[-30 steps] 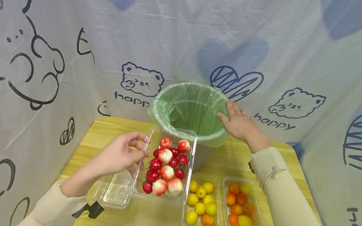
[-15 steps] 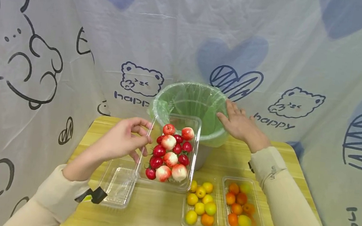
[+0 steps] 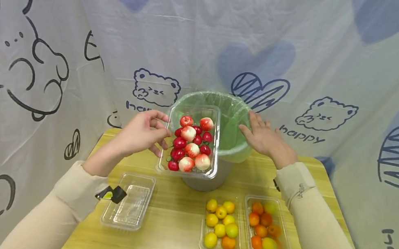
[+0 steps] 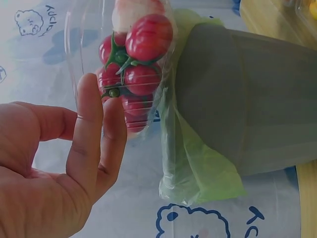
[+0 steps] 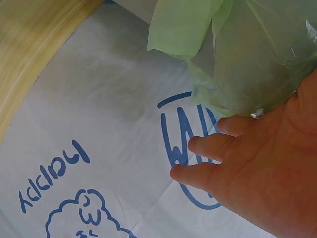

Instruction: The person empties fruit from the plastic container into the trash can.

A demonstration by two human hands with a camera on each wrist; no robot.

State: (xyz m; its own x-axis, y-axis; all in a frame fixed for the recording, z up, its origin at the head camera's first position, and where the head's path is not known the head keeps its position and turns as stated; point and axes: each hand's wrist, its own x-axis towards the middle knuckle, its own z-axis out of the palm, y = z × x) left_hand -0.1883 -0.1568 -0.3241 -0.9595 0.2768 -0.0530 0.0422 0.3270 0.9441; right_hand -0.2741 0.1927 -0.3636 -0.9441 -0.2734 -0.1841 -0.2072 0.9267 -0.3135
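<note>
My left hand [image 3: 144, 131] is pinching the left rim of a clear rectangular plastic tray of red and pink-white cherry tomatoes [image 3: 191, 143], holding it up off the yellow wooden surface [image 3: 168, 236]. The tray is hovering over the near-left edge of the grey round bin lined with a green plastic bag [image 3: 234, 124], its far end above the bin mouth and slightly raised. In the left wrist view my fingers [image 4: 89, 144] are curling against the clear tray wall [image 4: 81, 59], with the tomatoes [image 4: 143, 49] just behind it and the grey bin body [image 4: 247, 94] right beside it.

My right hand [image 3: 266, 138] is resting flat, fingers straight, against the right rim of the bin, touching the green liner [image 5: 237, 54]; it is gripping nothing.

An empty clear plastic tray [image 3: 129, 206] is sitting on the surface near my left sleeve. Two more clear trays are sitting in front of the bin, side by side: one with yellow and orange fruit [image 3: 220, 224], one with mostly orange fruit [image 3: 267, 226].
</note>
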